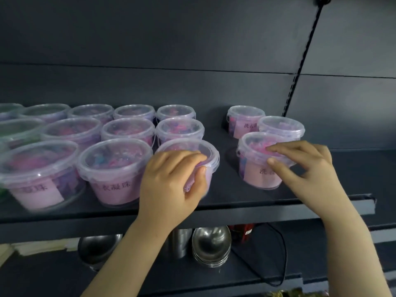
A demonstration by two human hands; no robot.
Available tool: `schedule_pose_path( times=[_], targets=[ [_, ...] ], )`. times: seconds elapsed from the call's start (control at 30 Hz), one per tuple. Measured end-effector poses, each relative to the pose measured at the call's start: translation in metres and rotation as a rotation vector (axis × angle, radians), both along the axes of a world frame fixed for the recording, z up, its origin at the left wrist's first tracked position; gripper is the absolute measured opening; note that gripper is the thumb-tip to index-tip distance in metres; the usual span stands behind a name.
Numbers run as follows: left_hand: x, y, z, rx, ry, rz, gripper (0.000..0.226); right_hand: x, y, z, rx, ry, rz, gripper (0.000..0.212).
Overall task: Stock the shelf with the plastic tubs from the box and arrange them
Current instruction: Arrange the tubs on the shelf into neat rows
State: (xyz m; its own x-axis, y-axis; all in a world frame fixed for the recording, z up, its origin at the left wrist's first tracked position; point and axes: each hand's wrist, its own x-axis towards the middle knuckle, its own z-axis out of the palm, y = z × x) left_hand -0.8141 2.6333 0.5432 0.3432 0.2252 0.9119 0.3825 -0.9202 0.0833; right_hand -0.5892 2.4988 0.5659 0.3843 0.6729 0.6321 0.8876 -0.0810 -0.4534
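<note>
Several clear plastic tubs with pink labels and clear lids stand in rows on a dark shelf [225, 198]. My left hand [171, 185] grips the front tub [205, 155] at the right end of the left block, fingers over its lid and thumb on its side. My right hand [308, 168] holds a separate front tub [257, 168] further right, fingers on the lid and thumb on the label. Behind that tub stand two more tubs [280, 126] [244, 120]. A gap separates the two groups. The box is out of view.
Two neighbouring front tubs [115, 168] [38, 174] sit left of my left hand. Below the shelf are stacked steel bowls [211, 245], a steel cylinder [181, 241], a black cable [280, 254] and a red item [244, 232]. A slotted upright [300, 67] rises at the back right.
</note>
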Motion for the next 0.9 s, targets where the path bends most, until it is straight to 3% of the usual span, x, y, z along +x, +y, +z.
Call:
schedule_pose_path(
  times=[0.2,0.7,0.9],
  targets=[
    [0.002,0.0,-0.002,-0.006,-0.033,0.0,0.026,-0.018,0.009,-0.003,0.057,0.022,0.183,0.021],
    [0.002,-0.001,-0.002,-0.039,-0.017,0.004,0.025,-0.012,0.006,0.003,0.065,-0.051,0.241,0.035],
    [-0.003,-0.012,0.013,-0.164,0.065,-0.011,0.025,-0.007,0.002,0.012,0.004,0.027,0.296,0.041]
  ],
)
